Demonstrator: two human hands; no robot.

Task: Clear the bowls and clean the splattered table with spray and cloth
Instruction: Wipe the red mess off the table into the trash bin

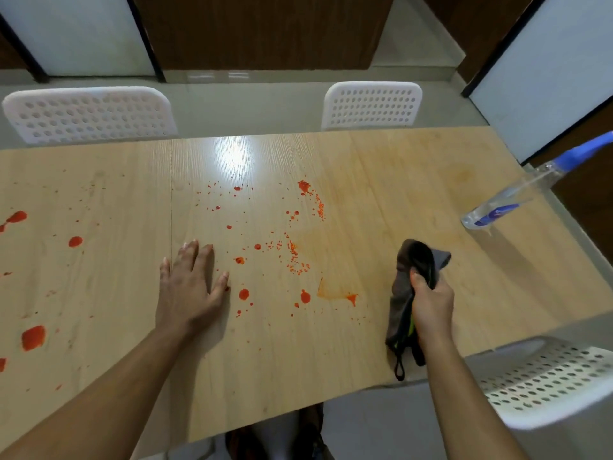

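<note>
**Cloth in hand, splatter waiting**

My right hand (431,303) gripped the bunched dark cloth (414,280) at lower right; my left hand (189,287) lay flat, fingers spread, on the table (381,180). I judged that wiping well meant long strokes gathering the red splatter (292,250) inward rather than smearing it. One spray bottle (517,194) stood at the right edge; three white chairs; no bowls in sight.

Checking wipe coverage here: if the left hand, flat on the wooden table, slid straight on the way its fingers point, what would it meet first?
The left hand points away from the person; a few tiny red sauce specks likely come first, otherwise bare light wooden table.
</note>
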